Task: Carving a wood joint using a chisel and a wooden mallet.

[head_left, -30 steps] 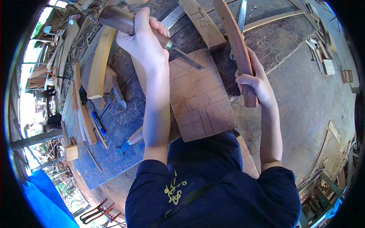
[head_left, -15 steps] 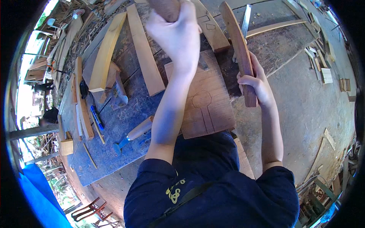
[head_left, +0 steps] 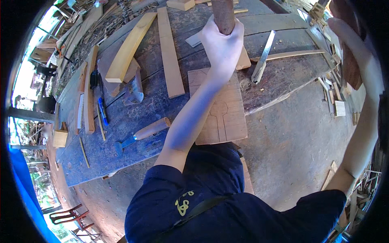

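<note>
The left hand [head_left: 222, 46] is closed in a fist around a brown wooden handle [head_left: 224, 16], whose butt rises above the thumb; the lower end of that tool is hidden by the hand and forearm, so whether it touches the board cannot be told. The right hand [head_left: 356, 38] is raised at the far right, well apart from the left, with a dark wooden bar [head_left: 352, 73] in its hold; that hand is blurred, and the exact set of its fingers cannot be told.

The reddish-brown board [head_left: 223, 127] lies directly before the person, beneath the left hand and forearm; its near part bears a drawn outline [head_left: 219, 111], a rounded head on a narrow stem.

To the left of the forearm, a second tool [head_left: 152, 128] with a wooden handle and blue metal end lies on the dark worktable [head_left: 109, 160]; farther left is a blue pen [head_left: 103, 111] near a narrow stick [head_left: 100, 122]; beyond these are a pale yellow plank [head_left: 131, 46] and, to its right, a flat brown plank [head_left: 171, 60]. On the right, past the board's far corner, a silver metal tool [head_left: 265, 54] lies near a thin curved wood strip [head_left: 291, 54].
</note>
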`<move>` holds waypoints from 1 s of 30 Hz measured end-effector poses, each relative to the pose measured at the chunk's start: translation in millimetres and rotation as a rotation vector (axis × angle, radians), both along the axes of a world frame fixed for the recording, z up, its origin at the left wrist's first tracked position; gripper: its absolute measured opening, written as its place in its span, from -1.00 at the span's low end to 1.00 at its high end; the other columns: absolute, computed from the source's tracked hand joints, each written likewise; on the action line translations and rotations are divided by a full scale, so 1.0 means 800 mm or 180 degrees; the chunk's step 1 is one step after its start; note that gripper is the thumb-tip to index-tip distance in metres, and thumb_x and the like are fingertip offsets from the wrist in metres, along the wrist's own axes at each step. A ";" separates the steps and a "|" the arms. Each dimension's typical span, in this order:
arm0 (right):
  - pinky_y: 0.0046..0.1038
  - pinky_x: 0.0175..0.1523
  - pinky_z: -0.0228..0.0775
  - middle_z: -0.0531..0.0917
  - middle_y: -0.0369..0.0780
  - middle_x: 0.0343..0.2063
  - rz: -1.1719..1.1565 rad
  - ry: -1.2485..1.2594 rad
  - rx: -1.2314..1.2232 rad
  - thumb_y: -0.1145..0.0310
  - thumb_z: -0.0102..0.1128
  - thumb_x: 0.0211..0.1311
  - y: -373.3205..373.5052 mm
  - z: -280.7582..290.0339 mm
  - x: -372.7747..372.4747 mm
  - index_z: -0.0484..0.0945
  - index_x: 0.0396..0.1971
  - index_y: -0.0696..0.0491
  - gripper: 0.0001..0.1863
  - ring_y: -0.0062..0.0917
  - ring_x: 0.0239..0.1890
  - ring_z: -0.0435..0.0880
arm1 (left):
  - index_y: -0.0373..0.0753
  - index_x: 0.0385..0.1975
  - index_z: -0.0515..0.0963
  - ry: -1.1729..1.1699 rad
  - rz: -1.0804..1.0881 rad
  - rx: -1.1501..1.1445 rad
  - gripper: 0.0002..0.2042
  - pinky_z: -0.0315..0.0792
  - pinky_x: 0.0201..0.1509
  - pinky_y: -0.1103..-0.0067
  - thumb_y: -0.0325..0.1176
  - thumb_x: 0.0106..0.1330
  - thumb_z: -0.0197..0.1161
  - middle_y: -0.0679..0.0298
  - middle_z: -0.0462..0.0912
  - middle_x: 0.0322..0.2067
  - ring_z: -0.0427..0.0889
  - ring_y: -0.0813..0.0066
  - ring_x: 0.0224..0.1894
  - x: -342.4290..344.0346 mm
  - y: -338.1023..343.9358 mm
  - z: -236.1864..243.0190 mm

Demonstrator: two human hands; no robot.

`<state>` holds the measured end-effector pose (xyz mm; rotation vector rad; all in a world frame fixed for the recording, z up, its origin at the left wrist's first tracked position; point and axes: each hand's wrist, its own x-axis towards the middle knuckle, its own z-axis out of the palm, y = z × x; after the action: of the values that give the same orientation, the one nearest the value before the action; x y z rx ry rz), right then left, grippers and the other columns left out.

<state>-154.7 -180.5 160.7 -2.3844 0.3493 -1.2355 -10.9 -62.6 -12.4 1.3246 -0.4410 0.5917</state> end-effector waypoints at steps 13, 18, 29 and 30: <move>-0.25 0.17 0.40 0.56 0.05 -0.07 0.0286 0.0750 -0.1213 0.51 0.20 -0.06 -0.057 0.014 -0.007 0.18 0.38 0.08 -0.14 -0.25 0.10 0.57 | -0.35 -0.55 0.44 -0.0100 0.0124 0.0054 -0.87 0.33 -0.52 0.57 -0.50 0.08 0.27 0.27 0.46 -0.72 0.41 0.63 -0.66 -0.016 -0.003 0.009; -0.16 0.02 0.42 0.56 0.07 -0.20 0.0178 0.2642 -0.2223 0.50 0.25 -0.07 0.009 0.007 -0.017 0.14 0.39 0.11 -0.10 -0.23 -0.04 0.60 | -0.36 -0.54 0.45 -0.0042 -0.0132 -0.0146 -0.86 0.33 -0.52 0.58 -0.48 0.08 0.28 0.26 0.46 -0.73 0.41 0.63 -0.66 -0.011 -0.014 0.005; -0.21 0.07 0.43 0.57 0.11 -0.13 0.0683 0.2545 -0.1733 0.50 0.25 -0.06 0.007 -0.011 0.011 0.13 0.38 0.14 -0.11 -0.23 0.07 0.58 | -0.37 -0.53 0.47 -0.0015 -0.0045 0.0005 -0.87 0.37 -0.52 0.55 -0.47 0.05 0.28 0.22 0.48 -0.73 0.47 0.53 -0.68 -0.002 -0.011 0.001; -0.22 0.08 0.43 0.57 0.11 -0.13 0.0625 0.2314 -0.1547 0.50 0.25 -0.06 0.000 -0.010 0.019 0.13 0.38 0.14 -0.11 -0.23 0.07 0.58 | -0.37 -0.53 0.47 -0.0014 -0.0045 0.0009 -0.87 0.37 -0.52 0.55 -0.47 0.05 0.28 0.22 0.48 -0.73 0.47 0.53 -0.68 -0.004 -0.012 0.003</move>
<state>-139.3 -180.1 152.7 -3.1432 0.0090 -0.3435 -14.5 -71.9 -10.1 1.3222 -0.4547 0.5823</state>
